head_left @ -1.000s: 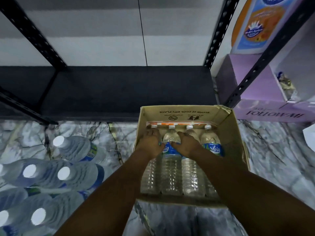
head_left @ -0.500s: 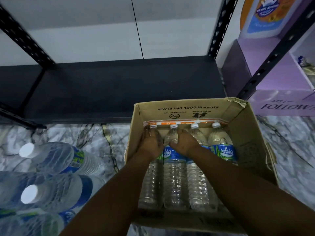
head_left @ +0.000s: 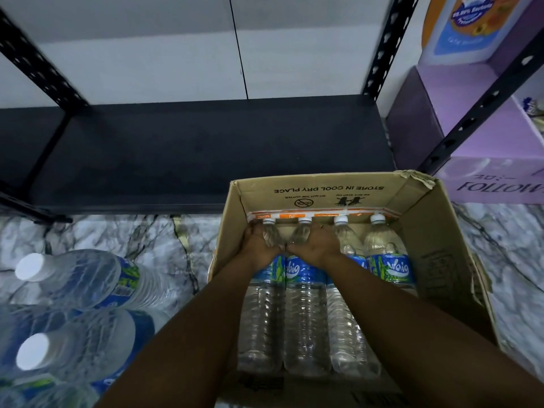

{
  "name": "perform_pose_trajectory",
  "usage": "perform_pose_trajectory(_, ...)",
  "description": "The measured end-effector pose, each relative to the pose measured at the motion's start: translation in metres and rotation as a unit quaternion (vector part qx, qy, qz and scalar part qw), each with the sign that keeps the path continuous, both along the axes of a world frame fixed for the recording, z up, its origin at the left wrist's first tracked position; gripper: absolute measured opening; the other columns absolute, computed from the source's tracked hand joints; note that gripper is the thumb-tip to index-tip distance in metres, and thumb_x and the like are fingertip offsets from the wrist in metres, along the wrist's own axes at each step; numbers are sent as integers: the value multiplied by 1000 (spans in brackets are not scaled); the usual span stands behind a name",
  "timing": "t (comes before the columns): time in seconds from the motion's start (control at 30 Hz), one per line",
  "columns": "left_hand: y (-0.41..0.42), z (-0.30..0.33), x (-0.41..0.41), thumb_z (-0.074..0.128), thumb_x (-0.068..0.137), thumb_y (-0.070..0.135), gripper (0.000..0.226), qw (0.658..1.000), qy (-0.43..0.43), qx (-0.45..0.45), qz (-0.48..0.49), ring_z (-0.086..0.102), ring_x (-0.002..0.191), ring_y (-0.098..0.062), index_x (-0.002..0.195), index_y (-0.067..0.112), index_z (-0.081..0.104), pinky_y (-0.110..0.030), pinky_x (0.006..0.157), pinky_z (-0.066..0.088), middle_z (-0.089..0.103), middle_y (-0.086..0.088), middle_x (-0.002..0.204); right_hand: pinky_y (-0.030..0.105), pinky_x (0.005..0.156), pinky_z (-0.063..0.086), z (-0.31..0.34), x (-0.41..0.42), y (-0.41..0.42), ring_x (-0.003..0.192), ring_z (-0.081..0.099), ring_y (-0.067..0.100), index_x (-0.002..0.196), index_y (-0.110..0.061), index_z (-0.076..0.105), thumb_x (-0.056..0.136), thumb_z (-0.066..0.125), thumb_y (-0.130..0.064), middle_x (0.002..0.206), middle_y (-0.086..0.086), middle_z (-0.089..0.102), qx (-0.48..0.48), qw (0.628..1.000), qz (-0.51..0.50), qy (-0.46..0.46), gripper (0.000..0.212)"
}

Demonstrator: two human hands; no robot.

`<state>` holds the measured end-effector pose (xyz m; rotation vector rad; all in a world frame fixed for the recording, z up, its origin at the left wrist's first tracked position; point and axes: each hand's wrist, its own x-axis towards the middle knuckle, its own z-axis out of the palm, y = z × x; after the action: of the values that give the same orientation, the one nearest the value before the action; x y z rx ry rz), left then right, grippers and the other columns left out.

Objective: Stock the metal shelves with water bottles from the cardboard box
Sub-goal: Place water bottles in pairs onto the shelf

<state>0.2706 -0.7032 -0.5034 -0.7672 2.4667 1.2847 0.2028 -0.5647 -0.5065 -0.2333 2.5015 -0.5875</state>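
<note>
Inside, clear bottles (head_left: 306, 316) (blue labels) lie under both hands (head_left: 290, 248).

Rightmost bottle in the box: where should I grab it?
Take the rightmost bottle by its tapered shoulder just under the cap, coming from above. It lies flat, cap toward the shelf, with open space on its right inside the box.

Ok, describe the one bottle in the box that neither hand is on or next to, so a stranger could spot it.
Find the open cardboard box on the marble floor before the black shelf. Four bottles lie in a row inside, caps toward the shelf. It is the rightmost bottle: alone beyond both hands, its blue label fully visible.
</note>
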Motion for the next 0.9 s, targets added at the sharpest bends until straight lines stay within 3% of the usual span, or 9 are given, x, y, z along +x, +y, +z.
perform_pose_trajectory(0.1, 1, -5, 3, 76, 80, 15, 89, 1000, 18, 18, 12, 24, 141, -24, 148, 5, 20, -19, 106, 23, 22, -9, 151, 29, 93, 42, 4, 0, 4, 121, 45, 26, 126, -9, 53, 71, 75, -51, 127, 13, 53, -11, 1000, -3, 28, 72)
perform_pose_trajectory(0.2, 2, -11, 4, 75, 82, 14, 78, 1000, 17, 24, 8, 36, 133, -24, 143, 6, 28, -21, 100, 30, 33, -10, 141, 26, 88, 41, 10, 1, 12, 116, 46, 24, 110, -16, 63, 69, 76, -48, 120, 10, 58, -34, 998, -11, 44, 54)
perform_pose_trajectory(0.33, 5, -7, 3, 75, 82, 13, 74, 997, 20, 75, 10, 42, 118, -12, 143, 9, 33, -20, 92, 35, 42, 2, 125, 28, 89, 40, 21, 3, 23, 116, 47, 27, 124, -12, 53, 67, 78, -46, 121, 11, 52, -49, 995, -51, 70, 72)
perform_pose_trajectory(0.43, 7, -3, 0, 77, 80, 14, 62, 996, 11, 86, -10, 54, 118, -17, 135, 11, 49, -19, 90, 42, 57, 2, 124, 30, 86, 42, 26, 6, 30, 111, 50, 28, 125, -13, 49, 66, 80, -42, 117, 12, 50, -86, 992, -78, 57, 73)
perform_pose_trajectory(0.53, 9, 3, -1, 80, 76, 13, 60, 996, -1, 85, -1, 59, 115, -23, 130, 10, 53, -30, 97, 47, 64, -5, 122, 19, 68, 42, 29, 10, 35, 92, 53, 18, 122, -12, 47, 70, 81, -25, 106, 6, 55, -178, 977, -114, 11, 64)
perform_pose_trajectory(0.6, 9, 7, -2, 80, 76, 9, 57, 997, 3, 83, -11, 59, 113, -20, 126, 10, 54, -26, 93, 45, 63, -4, 122, 6, 54, 39, 30, 11, 39, 78, 54, 8, 118, -10, 45, 73, 79, -12, 92, -3, 57, -235, 963, -127, -16, 57)
perform_pose_trajectory(0.67, 11, 12, 0, 79, 77, 9, 57, 997, 8, 72, -20, 56, 112, -18, 127, 10, 51, -25, 92, 42, 60, -3, 122, 7, 58, 41, 30, 12, 42, 80, 57, 7, 117, -12, 42, 73, 79, -9, 88, -8, 57, -256, 959, -120, -33, 57)
perform_pose_trajectory(0.77, 12, 18, 6, 80, 77, 13, 70, 998, 17, 46, -33, 53, 119, -22, 135, 10, 41, -33, 101, 42, 56, -7, 129, 21, 73, 44, 28, 14, 46, 89, 57, 12, 117, -18, 38, 73, 80, -14, 93, -10, 56, -261, 958, -106, -50, 61)
perform_pose_trajectory(0.9, 8, 30, 12, 77, 80, 16, 70, 997, 27, 45, -52, 50, 125, -23, 135, 13, 34, -35, 104, 41, 52, -6, 133, 17, 72, 44, 27, 16, 48, 89, 58, 7, 118, -17, 45, 72, 81, -17, 98, -8, 61, -280, 953, -106, -53, 58)
